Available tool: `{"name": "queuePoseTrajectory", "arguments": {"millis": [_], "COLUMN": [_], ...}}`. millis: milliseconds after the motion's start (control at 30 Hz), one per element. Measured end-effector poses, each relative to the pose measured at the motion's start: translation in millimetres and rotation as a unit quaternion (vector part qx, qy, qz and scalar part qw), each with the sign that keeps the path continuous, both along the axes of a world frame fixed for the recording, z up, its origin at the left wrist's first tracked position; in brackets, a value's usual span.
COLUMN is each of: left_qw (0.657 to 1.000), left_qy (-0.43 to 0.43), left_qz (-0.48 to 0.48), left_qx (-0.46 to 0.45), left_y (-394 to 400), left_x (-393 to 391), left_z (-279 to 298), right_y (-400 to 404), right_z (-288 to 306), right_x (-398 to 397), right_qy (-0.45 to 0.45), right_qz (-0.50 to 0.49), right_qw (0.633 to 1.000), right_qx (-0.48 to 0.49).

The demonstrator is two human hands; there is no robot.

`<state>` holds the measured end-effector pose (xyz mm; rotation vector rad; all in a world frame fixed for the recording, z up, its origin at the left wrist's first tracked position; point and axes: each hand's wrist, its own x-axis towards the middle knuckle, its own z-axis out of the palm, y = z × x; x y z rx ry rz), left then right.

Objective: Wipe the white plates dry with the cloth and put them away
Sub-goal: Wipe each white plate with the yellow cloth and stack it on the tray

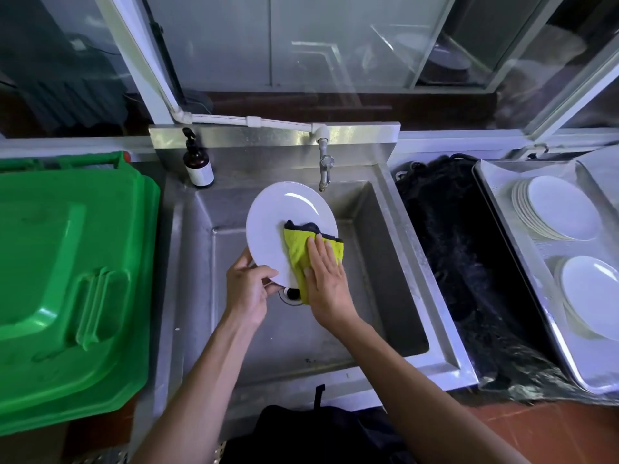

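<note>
One steel sink (398, 229) btwn green bin (73, 279), tray (495, 209)

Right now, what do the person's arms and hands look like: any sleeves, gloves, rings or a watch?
Both arms are bare from the bottom edge of the view to the fingers: no sleeves in sight. The left hand and right hand wear no gloves, and no rings, watch or bracelet show on the fingers or wrists. The fingernails look short and unpainted. Dark clothing shows at the bottom, between the arms.

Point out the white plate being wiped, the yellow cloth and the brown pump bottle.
White round plate (281, 222): head view, bare upper face.
Yellow cloth with dark edge (296, 251): head view, yellow fold left of the fingers.
Brown pump bottle (198, 169): head view, white label.
</note>
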<state>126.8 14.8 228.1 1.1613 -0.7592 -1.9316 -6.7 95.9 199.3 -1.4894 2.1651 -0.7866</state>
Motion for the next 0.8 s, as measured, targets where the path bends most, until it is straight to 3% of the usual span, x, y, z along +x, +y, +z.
{"name": "queuePoseTrajectory", "arguments": {"millis": [500,800], "left_qw": [0.994,0.972], "left_qy": [-0.050,-0.108], "left_qz": [-0.096,-0.201], "left_qx": [-0.020,-0.049], "left_y": [-6.2,-13.2], "left_x": [22.7,34.9], "left_z": [-2.3,-2.8], "right_y": [-20.0,-27.7], "right_z": [9.3,27.4], "right_x": [-43.4,-66.6], "right_qy": [0.005,-0.085], "right_qz": [-0.047,-0.054], "right_qw": [0.999,0.995], "right_qx": [-0.025,-0.011]}}
